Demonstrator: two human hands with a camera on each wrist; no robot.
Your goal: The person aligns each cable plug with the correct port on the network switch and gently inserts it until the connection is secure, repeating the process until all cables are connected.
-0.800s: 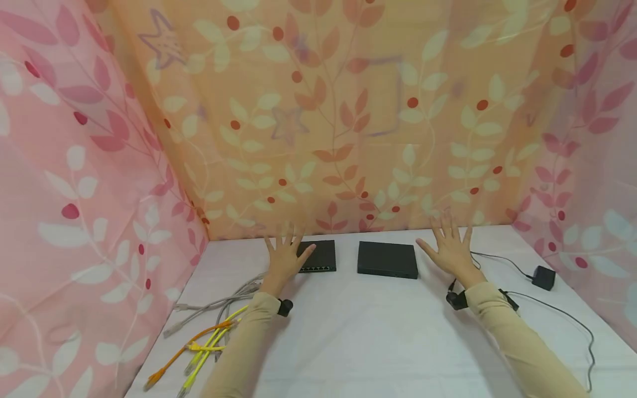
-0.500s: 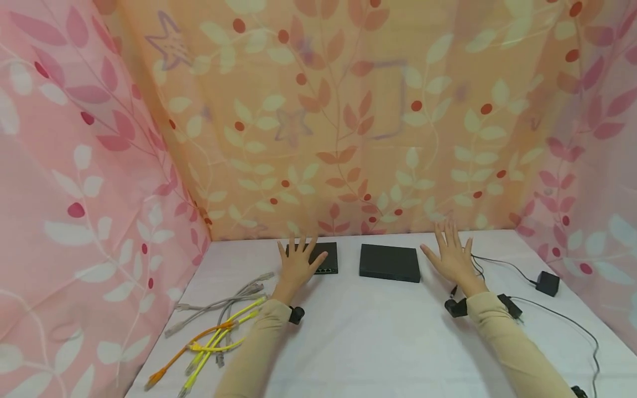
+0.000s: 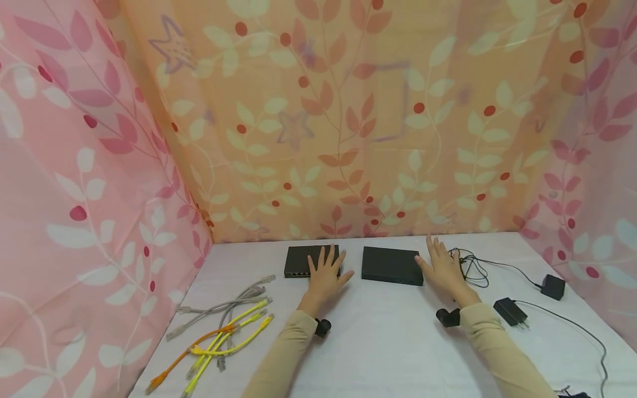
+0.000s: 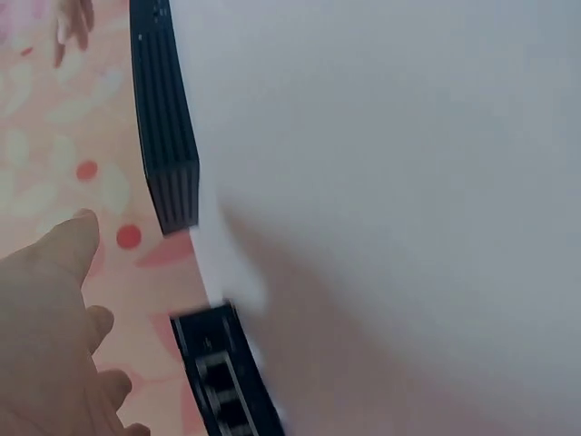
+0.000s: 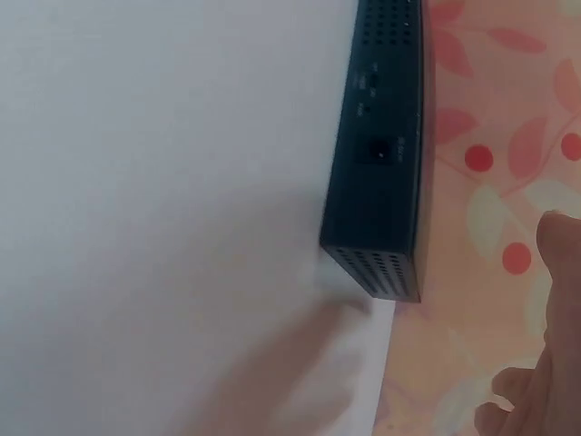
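In the head view my left hand (image 3: 325,279), fingers spread, hovers over the right edge of a black network switch (image 3: 300,261) with a row of ports along its front. A second flat black box (image 3: 392,265) lies to the right of it; the right wrist view shows a round power socket (image 5: 379,151) on its side. My right hand (image 3: 446,271) is by this box's right edge, thumb near its corner, fingers extended. Whether the thumb touches the box I cannot tell. Neither hand holds anything. In the left wrist view the ports of the switch (image 4: 218,363) face the camera.
Grey network cables (image 3: 219,304), yellow cables (image 3: 239,345) and an orange cable (image 3: 184,356) lie crossed at the left. At the right are two black power adapters (image 3: 553,287), (image 3: 510,311) with thin cords. Patterned curtains (image 3: 323,121) enclose the white table (image 3: 373,348).
My left hand has moved right across the switch, uncovering its left part and more of the cables. My right hand has shifted slightly left, and the coiled cord and nearer adapter show more fully.
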